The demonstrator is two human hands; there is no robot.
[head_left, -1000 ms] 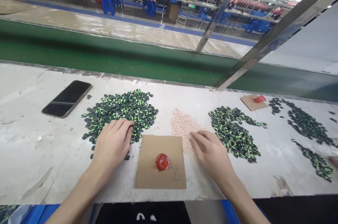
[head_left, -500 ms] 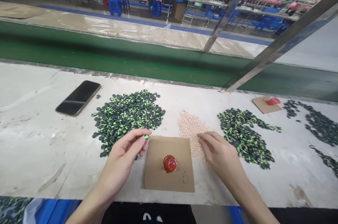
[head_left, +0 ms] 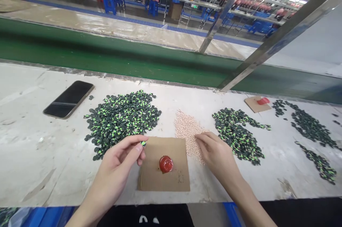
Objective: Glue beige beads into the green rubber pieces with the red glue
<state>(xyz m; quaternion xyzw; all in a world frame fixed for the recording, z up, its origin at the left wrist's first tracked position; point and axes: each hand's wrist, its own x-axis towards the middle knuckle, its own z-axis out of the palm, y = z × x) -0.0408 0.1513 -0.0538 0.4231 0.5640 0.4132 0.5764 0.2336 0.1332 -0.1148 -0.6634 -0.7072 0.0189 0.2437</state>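
My left hand point(head_left: 121, 159) pinches a small black-and-green piece point(head_left: 143, 143) between thumb and fingertips, just left of a brown cardboard square point(head_left: 152, 175). A red blob point(head_left: 166, 164) sits in the middle of that cardboard. My right hand point(head_left: 215, 154) rests with its fingertips on a pile of small pinkish beads point(head_left: 187, 129); whether it grips a bead is hidden. A heap of black-and-green pieces point(head_left: 123, 116) lies behind my left hand, and another such heap point(head_left: 237, 132) lies to the right of my right hand.
A dark phone point(head_left: 68, 99) lies on the white worktable at the left. A second cardboard with a red blob point(head_left: 258, 103) and more dark pieces point(head_left: 310, 127) lie at the far right. A green conveyor belt point(head_left: 107, 56) runs behind the table, crossed by slanted metal posts point(head_left: 267, 52).
My left hand rose off the left heap with one black-and-green piece pinched and came over to the cardboard's left edge. My right hand stayed at the bead pile.
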